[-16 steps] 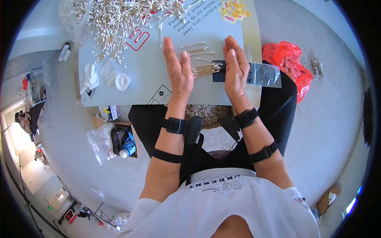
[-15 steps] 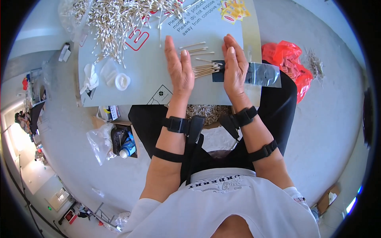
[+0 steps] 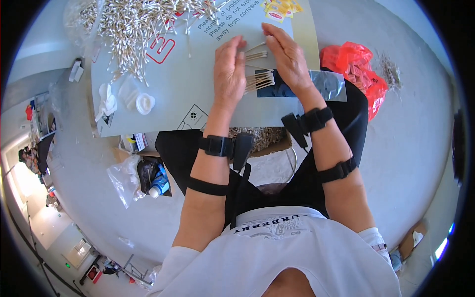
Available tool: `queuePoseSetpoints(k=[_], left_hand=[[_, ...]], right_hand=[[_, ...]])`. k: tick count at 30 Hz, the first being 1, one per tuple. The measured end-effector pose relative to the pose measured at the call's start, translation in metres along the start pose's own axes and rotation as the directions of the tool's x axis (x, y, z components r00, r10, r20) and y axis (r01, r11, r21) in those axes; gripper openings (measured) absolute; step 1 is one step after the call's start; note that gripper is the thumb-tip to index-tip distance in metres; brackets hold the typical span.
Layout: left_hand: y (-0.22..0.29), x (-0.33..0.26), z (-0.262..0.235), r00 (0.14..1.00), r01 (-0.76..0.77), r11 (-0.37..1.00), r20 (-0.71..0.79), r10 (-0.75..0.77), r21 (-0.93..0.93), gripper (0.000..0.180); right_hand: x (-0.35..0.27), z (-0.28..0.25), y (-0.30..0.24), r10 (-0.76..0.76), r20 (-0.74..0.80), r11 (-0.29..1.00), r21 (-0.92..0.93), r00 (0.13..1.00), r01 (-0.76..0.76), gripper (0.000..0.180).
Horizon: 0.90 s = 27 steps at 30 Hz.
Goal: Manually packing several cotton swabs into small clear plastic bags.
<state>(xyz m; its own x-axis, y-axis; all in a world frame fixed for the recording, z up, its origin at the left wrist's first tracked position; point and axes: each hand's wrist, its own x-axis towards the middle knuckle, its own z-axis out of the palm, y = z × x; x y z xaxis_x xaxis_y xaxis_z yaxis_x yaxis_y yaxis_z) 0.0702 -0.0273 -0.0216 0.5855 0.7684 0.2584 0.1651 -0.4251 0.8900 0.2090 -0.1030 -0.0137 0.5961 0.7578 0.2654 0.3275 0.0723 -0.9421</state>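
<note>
My left hand (image 3: 229, 74) stands on its edge at the left ends of a small group of cotton swabs (image 3: 260, 81), palm facing them, fingers stretched and slightly curved. Across from it, my right hand (image 3: 288, 59) is open, with fingers reaching forward beside the swabs' right tips. The swabs lie roughly side by side between my palms, a few farther ones slanted. Under the nearer swabs is a clear plastic bag (image 3: 329, 85) with a dark part. At the far left is a big heap of loose cotton swabs (image 3: 126, 32).
On the grey board (image 3: 173, 89) are a small round white tub (image 3: 145, 104), crumpled white material (image 3: 106, 100) and yellow labels (image 3: 279, 9). A red plastic bag (image 3: 354, 62) lies right of it. A carton of swabs (image 3: 267, 141) is below its near edge; a box with a blue bottle (image 3: 159, 182) stands left.
My right hand has moved forward and its fingers have swung up and to the left. My left hand's fingers have bent rightward toward the swabs. The view has shifted slightly.
</note>
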Motion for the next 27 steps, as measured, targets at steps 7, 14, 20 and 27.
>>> queuePoseSetpoints(k=[7, 14, 20, 27], left_hand=[[0.011, -0.004, -0.009, 0.969, -0.15, 0.949, 0.234, 0.084, 0.279, 0.04], [0.04, -0.061, -0.006, 0.957, -0.207, 0.745, 0.289, 0.02, 0.634, 0.069], [0.037, -0.068, -0.002, 0.944, -0.17, 0.715, 0.32, -0.079, 0.678, 0.083], [0.035, -0.068, -0.001, 0.945, -0.179, 0.69, 0.317, -0.077, 0.701, 0.084]], right_hand=[[-0.014, -0.003, -0.001, 0.031, 0.1, 0.997, -0.075, 0.995, -0.023, 0.025], [-0.043, -0.024, -0.017, 0.143, 0.065, 0.986, -0.094, 0.988, -0.137, 0.02], [-0.053, -0.025, -0.016, -0.042, 0.174, 0.925, -0.364, 0.984, 0.104, 0.024], [-0.054, -0.026, -0.015, -0.092, 0.195, 0.917, -0.367, 0.976, 0.16, 0.021]])
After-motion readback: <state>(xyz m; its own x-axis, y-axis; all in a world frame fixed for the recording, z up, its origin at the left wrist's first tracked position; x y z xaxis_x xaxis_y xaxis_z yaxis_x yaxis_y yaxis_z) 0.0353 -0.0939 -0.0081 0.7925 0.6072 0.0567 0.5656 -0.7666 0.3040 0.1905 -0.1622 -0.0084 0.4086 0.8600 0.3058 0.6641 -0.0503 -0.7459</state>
